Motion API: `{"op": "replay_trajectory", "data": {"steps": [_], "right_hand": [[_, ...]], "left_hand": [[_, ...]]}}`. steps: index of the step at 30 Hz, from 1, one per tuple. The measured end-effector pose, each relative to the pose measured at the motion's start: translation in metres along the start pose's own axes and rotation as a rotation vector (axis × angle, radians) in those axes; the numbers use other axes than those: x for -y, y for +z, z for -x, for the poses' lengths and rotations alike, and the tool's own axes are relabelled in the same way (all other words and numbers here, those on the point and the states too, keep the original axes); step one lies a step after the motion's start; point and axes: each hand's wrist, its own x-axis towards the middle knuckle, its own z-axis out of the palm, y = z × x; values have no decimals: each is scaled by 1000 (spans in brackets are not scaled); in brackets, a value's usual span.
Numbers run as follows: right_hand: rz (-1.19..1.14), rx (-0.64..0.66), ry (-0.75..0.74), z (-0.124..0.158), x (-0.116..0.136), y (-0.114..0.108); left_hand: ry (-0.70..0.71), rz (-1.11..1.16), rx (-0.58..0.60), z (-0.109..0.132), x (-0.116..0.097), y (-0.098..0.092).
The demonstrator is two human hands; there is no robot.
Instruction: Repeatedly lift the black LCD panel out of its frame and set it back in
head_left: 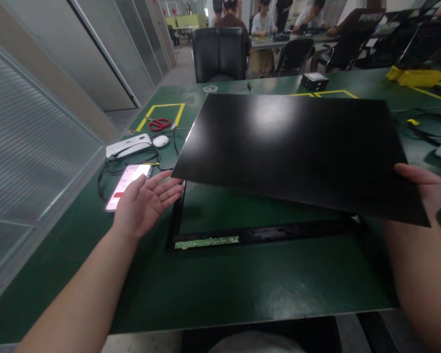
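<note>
A large glossy black panel (294, 147) is raised off the green table (242, 289), tilted with its near edge up. My right hand (426, 189) grips its near right corner, thumb on top. My left hand (145, 201) is open, palm up, fingers stretched toward the panel's near left corner and just short of it. Under the panel a black frame (174, 223) lies flat on the table, with a narrow green circuit strip (207, 242) along its near edge.
Left of the frame lie a lit phone (127, 184), a white device (128, 145) with black cables, a white mouse (160, 140) and red scissors (159, 124). A black chair (219, 54) and several seated people are beyond the table. Yellow items (419, 77) sit far right.
</note>
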Motion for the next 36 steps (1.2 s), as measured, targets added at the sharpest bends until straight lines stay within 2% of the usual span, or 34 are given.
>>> {"op": "replay_trajectory", "data": {"steps": [2, 5, 10, 12, 15, 16, 18, 23, 25, 28, 32, 36], "right_hand": [[68, 19, 125, 3, 2, -3], [117, 20, 303, 11, 5, 2], [271, 8, 411, 25, 1, 24], [347, 109, 445, 29, -1, 30], [442, 345, 473, 30, -3, 32], [466, 403, 469, 30, -2, 32], [499, 441, 436, 29, -1, 32], [559, 302, 280, 25, -3, 31], [593, 269, 200, 20, -8, 28], [623, 242, 94, 13, -13, 23], [653, 193, 79, 11, -15, 24], [683, 139, 102, 16, -14, 32]], "left_hand": [[-49, 15, 52, 6, -4, 1], [-27, -8, 62, 15, -11, 3], [72, 46, 16, 22, -21, 8], [112, 87, -31, 22, -23, 9], [177, 159, -155, 20, -24, 10], [196, 181, -194, 19, -24, 10], [229, 214, -245, 19, -26, 11], [273, 224, -211, 22, -29, 18], [271, 201, -176, 23, -28, 21], [250, 164, -196, 23, -25, 21], [257, 140, -200, 21, -19, 17], [272, 154, -117, 19, -14, 9]]}}
